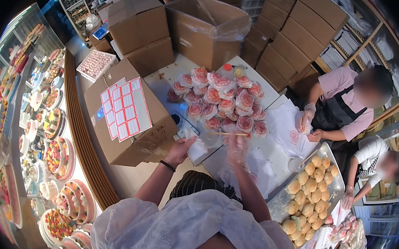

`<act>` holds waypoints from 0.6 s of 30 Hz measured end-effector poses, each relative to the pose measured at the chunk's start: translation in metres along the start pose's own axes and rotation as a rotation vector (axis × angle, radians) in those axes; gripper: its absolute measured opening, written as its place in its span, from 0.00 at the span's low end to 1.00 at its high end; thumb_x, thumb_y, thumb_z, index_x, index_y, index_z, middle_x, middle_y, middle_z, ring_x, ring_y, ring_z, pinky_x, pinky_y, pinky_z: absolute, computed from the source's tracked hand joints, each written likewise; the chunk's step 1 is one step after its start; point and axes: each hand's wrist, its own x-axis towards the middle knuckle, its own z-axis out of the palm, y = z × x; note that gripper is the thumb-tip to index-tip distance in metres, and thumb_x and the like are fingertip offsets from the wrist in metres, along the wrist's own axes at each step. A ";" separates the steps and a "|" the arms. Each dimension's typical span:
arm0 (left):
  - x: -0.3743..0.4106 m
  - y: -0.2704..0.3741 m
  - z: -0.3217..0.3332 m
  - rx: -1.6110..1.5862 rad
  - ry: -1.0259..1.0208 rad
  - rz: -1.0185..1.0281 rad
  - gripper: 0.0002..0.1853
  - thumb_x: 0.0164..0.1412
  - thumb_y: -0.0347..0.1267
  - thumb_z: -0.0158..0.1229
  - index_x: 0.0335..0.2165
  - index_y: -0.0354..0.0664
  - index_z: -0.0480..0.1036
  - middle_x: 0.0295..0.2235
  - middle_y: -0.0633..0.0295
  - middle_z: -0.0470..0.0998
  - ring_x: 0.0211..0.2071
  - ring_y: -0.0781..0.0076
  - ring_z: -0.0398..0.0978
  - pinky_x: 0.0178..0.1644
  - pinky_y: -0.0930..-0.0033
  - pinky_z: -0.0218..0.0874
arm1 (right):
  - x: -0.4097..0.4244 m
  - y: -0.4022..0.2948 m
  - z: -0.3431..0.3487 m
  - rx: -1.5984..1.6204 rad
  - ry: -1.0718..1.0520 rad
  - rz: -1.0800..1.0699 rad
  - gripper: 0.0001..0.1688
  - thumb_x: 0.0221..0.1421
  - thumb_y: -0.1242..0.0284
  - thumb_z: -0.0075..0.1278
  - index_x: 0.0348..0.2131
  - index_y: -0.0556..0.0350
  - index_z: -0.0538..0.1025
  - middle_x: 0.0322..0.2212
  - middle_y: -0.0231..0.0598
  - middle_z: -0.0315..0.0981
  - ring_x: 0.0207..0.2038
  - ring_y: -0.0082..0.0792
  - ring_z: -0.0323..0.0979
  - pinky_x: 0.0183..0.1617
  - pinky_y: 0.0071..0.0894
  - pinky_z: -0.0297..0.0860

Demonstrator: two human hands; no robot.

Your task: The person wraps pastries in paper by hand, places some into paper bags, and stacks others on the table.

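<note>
My left hand [182, 150], bare with a dark bracelet at the wrist, grips a folded white paper wrapper [196, 148]. To its right is my right hand [237, 151] in a clear plastic glove, blurred, with a thin wooden stick [229, 133] at its fingers. Just beyond both hands, a heap of pastries in white paper with red print [219, 99] covers the middle of the white table. White printed paper sheets [261, 172] lie under and beside my right forearm. A metal tray [274, 205] of round golden buns [310, 185] stands at the right.
A cardboard box [118, 153] with red-bordered label sheets [126, 109] stands at the left. A large open carton [196, 35] and stacked boxes [296, 33] stand behind. Two co-workers [344, 101] are at the right, one handling a bun. A cake display [64, 169] runs along the left.
</note>
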 end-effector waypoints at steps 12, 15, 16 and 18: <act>0.001 0.006 0.032 -0.003 -0.069 -0.094 0.12 0.58 0.32 0.54 0.39 0.37 0.72 0.33 0.64 0.76 0.30 0.76 0.75 0.34 0.75 0.68 | -0.022 -0.027 -0.033 0.471 0.193 0.409 0.18 0.59 0.58 0.42 0.29 0.55 0.70 0.16 0.31 0.69 0.17 0.18 0.64 0.20 0.14 0.59; 0.009 -0.006 0.013 0.029 -0.011 -0.057 0.12 0.57 0.32 0.55 0.38 0.35 0.72 0.32 0.64 0.76 0.29 0.76 0.75 0.32 0.75 0.67 | -0.018 -0.023 -0.027 0.474 0.209 0.272 0.17 0.60 0.60 0.42 0.29 0.55 0.70 0.17 0.31 0.69 0.17 0.18 0.64 0.21 0.16 0.60; 0.009 -0.006 0.011 0.053 0.004 -0.043 0.12 0.57 0.32 0.55 0.37 0.35 0.72 0.31 0.64 0.76 0.28 0.77 0.75 0.31 0.76 0.67 | -0.014 -0.020 -0.022 0.420 0.189 0.222 0.16 0.60 0.61 0.42 0.29 0.56 0.70 0.17 0.31 0.69 0.18 0.19 0.64 0.21 0.18 0.61; 0.006 -0.008 0.011 0.080 0.031 -0.008 0.12 0.57 0.32 0.56 0.36 0.34 0.72 0.30 0.64 0.77 0.27 0.77 0.75 0.30 0.76 0.66 | -0.007 -0.013 -0.012 0.179 0.108 0.101 0.15 0.59 0.63 0.43 0.29 0.57 0.70 0.17 0.36 0.69 0.18 0.27 0.66 0.22 0.26 0.62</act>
